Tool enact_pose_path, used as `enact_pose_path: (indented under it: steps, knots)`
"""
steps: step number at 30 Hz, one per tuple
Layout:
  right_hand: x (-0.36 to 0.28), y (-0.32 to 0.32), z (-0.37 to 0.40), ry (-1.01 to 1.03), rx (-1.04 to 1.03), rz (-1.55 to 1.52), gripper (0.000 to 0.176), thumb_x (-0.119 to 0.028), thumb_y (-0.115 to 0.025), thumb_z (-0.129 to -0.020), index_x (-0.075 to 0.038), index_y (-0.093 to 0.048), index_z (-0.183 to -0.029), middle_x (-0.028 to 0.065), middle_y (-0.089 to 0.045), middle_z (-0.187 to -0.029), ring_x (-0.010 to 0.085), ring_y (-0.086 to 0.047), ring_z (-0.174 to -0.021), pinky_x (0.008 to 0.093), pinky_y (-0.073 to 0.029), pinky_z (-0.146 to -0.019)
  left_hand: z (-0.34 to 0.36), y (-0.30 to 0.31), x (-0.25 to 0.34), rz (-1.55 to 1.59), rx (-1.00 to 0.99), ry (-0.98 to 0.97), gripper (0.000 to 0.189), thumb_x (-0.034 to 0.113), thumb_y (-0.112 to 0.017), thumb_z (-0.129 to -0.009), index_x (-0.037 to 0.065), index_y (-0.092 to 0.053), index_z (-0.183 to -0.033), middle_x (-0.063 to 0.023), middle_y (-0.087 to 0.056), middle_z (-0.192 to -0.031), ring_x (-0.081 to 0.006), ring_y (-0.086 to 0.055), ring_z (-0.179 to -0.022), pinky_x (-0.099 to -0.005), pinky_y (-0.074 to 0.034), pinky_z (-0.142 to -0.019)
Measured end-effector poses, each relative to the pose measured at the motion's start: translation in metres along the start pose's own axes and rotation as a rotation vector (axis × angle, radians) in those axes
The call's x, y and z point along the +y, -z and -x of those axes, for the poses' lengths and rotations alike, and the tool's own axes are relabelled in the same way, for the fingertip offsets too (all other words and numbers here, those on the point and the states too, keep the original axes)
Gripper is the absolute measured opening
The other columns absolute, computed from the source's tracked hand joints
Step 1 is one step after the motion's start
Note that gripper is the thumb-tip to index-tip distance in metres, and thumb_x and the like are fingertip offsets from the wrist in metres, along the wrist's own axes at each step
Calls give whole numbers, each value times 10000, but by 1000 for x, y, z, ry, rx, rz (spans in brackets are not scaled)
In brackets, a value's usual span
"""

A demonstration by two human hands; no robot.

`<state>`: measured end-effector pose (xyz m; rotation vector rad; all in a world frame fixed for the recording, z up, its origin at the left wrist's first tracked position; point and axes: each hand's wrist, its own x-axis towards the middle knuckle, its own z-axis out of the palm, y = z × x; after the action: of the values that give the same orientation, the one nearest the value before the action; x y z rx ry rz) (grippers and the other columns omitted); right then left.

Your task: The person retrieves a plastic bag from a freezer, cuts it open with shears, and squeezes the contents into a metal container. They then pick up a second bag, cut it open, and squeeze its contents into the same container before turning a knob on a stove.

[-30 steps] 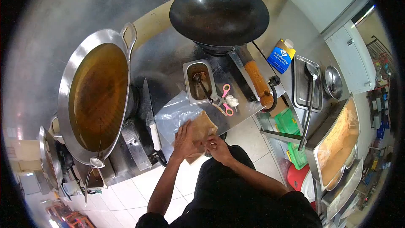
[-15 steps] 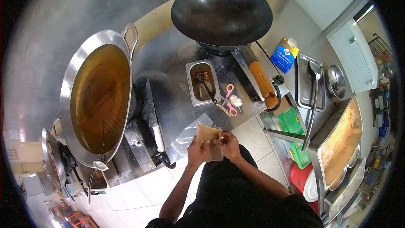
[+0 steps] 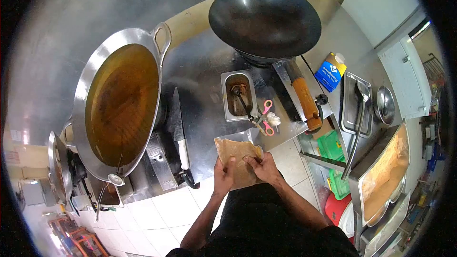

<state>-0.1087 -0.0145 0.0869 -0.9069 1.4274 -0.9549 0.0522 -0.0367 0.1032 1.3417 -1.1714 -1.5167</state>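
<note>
Both my hands hold a flat, light-brown packet [image 3: 240, 167] that looks wrapped in clear plastic; I cannot make out its contents. My left hand [image 3: 223, 177] grips its left side, thumb lying on the face. On the right side, my right hand [image 3: 265, 168] pinches it the same way, thumb on top. Clear plastic [image 3: 247, 135] shows behind the packet's upper edge, at the counter's front. Just beyond lie pink-handled scissors [image 3: 268, 128] and a small steel pan [image 3: 224, 96] with a dark ladle resting in it.
A large wok of brown oil [image 3: 121, 104] stands left, with a thermometer [image 3: 115, 179] at its rim. A knife [image 3: 183, 154] lies beside it. A black wok [image 3: 266, 19] sits on a burner ahead. At right are a blue carton [image 3: 329, 74] and a tray of orange-brown flour-like powder [image 3: 388, 169].
The packet has been spread wider and flatter between my hands. My right hand has shifted right, and its thumb now lies on the packet's face. The view has shifted slightly.
</note>
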Motion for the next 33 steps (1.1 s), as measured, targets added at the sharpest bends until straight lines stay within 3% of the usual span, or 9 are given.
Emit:
enact_pose_path:
  steps: [6, 18, 21, 24, 25, 29, 33]
  knots:
    - [4, -6, -26, 208, 113, 113, 267, -236, -628, -968, 16, -671, -1045, 88, -683, -796, 124, -569, -711, 324, -487, -676, -6, -18, 18, 63, 48, -16, 249, 83, -622, -958, -32, -573, -1174, -80, -675, -1086, -135, -617, -986, -278, -496, -856]
    - [-43, -25, -54, 85, 236, -298, 260, -217, -619, -983, 31, -693, -1004, 3, -691, -848, 77, -576, -773, 267, -479, -687, -5, -38, 60, -138, 196, -153, 267, 120, -578, -986, -45, -584, -1196, -109, -685, -1056, -152, -618, -980, -299, -488, -873]
    - [-59, -14, -58, 24, 185, -281, 268, -234, -658, -959, 25, -692, -1018, 19, -701, -875, 85, -595, -792, 260, -485, -707, -8, -40, 70, -85, 228, -108, 281, 160, -565, -1002, -35, -585, -1203, -101, -683, -1047, -143, -607, -977, -298, -485, -871]
    - [-70, 4, -63, -31, -60, -302, 312, -268, -706, -922, 17, -686, -1048, 38, -705, -915, 95, -610, -812, 284, -499, -736, -13, -33, 85, -46, 234, -23, 320, 225, -530, -1027, -30, -585, -1211, -89, -678, -1039, -131, -597, -959, -297, -486, -848]
    - [-79, 14, -62, -44, -160, -174, 366, -277, -776, -857, 2, -683, -1075, 52, -710, -949, 116, -635, -833, 305, -513, -762, -16, -27, 85, -69, 219, -3, 337, 246, -516, -1034, -30, -584, -1215, -82, -675, -1037, -126, -592, -952, -296, -486, -838]
    - [-97, 21, -67, -43, -187, -279, 435, -235, -865, -746, -12, -691, -1077, 70, -720, -966, 149, -669, -874, 313, -527, -788, -32, -16, 78, -121, 110, 0, 355, 279, -473, -1051, -32, -612, -1150, -54, -678, -944, -109, -585, -869, -292, -491, -776]
    - [-135, 12, -58, -79, -100, -239, 355, -231, -835, -780, -7, -709, -1026, 58, -724, -935, 142, -666, -846, 309, -523, -782, -41, -8, 76, -273, 52, -101, 337, 271, -487, -1043, -31, -627, -1088, -77, -677, -839, -105, -580, -778, -305, -502, -706]
